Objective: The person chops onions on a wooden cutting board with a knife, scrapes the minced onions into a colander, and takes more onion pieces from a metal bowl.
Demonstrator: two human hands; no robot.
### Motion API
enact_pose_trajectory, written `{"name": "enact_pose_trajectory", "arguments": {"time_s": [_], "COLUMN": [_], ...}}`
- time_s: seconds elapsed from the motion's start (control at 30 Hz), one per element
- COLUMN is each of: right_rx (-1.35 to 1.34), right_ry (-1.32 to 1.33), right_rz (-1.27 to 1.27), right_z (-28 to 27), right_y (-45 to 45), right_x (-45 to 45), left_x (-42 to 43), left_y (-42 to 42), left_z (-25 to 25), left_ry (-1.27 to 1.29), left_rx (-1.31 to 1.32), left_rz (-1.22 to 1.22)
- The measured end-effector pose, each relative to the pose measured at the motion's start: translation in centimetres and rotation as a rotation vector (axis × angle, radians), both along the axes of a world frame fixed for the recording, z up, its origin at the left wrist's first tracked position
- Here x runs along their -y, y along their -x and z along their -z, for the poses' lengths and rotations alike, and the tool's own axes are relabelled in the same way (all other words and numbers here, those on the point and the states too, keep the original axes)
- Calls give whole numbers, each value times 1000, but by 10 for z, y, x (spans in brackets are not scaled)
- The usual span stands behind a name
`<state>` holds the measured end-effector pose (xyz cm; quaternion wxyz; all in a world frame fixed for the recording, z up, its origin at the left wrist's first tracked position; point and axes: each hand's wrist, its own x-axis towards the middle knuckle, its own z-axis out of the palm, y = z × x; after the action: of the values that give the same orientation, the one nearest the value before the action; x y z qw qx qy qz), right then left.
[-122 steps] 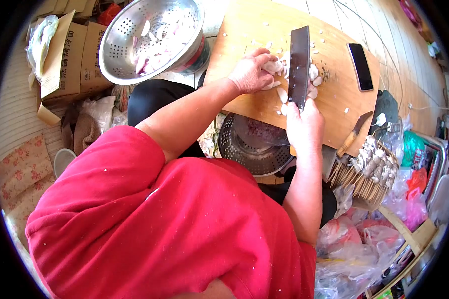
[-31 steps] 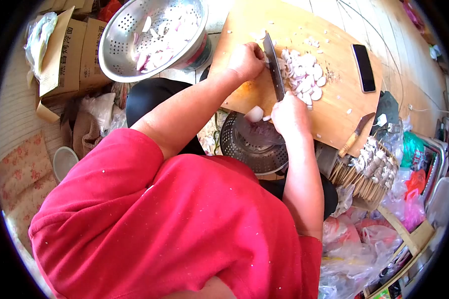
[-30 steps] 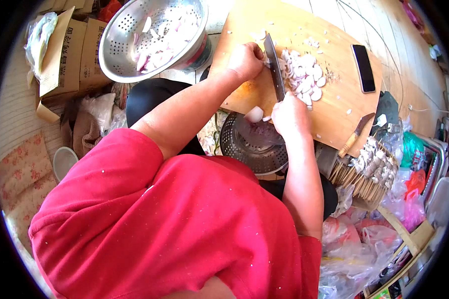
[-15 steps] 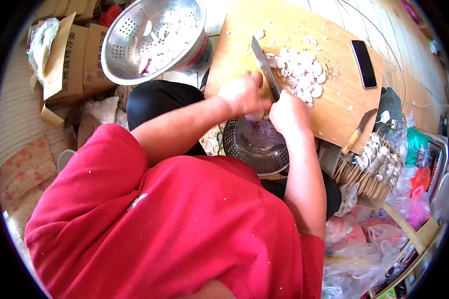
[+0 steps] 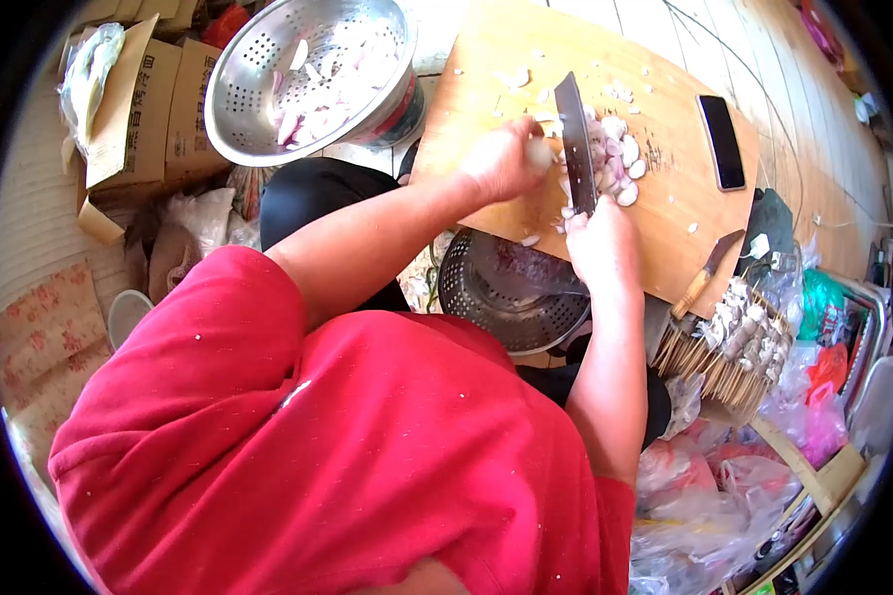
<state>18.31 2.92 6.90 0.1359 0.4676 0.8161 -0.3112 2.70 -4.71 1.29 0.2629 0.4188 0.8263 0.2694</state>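
My right hand (image 5: 603, 243) is closed round the handle of a cleaver (image 5: 575, 144), whose dark blade stands on edge over the wooden cutting board (image 5: 685, 238). To the left of the blade, my left hand (image 5: 509, 162) pinches a pale, rounded shallot piece (image 5: 539, 154). Its fingertips are partly hidden. Right against the blade's other side lies a pile of white and pinkish shallot slices (image 5: 620, 159). Smaller bits are scattered across the board. Below the board's near edge sits a perforated metal colander (image 5: 476, 307), with purplish contents partly covered by the board and my right arm.
Another colander (image 5: 233, 99), holding shallot pieces, stands at upper left beside a cardboard box (image 5: 144, 119). A phone (image 5: 721, 144) and a wooden-handled knife (image 5: 706, 275) lie on the board's right side. Skewers of greyish food (image 5: 734, 342) and plastic bags (image 5: 714, 496) are lower right.
My left hand has moved up and right from the board's near edge, with a shallot piece now showing in it. The cleaver has shifted right and turned more upright, towards the slices.
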Motion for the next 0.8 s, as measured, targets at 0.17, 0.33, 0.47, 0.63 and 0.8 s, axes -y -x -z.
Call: {"name": "enact_pose_trajectory", "arguments": {"time_s": [0.17,0.33,0.47,0.63,0.8], "right_rx": [-154,-26,-52,-153,-107], "right_ry": [12,81,112,130,24], "right_rz": [108,119,142,188,189], "right_z": [16,11,14,15,-10], "right_y": [-7,0,-2,-7,2], "right_x": [0,-2,-3,2,6], "left_x": [-22,-32,-34,-34,-36], "left_y": [14,16,18,21,17], "left_z": [10,21,37,29,24], "left_ry": [-134,-173,-323,-267,-183], "left_rx": [0,78,-56,-147,-163], "left_rz": [-106,-78,-57,12,84]}}
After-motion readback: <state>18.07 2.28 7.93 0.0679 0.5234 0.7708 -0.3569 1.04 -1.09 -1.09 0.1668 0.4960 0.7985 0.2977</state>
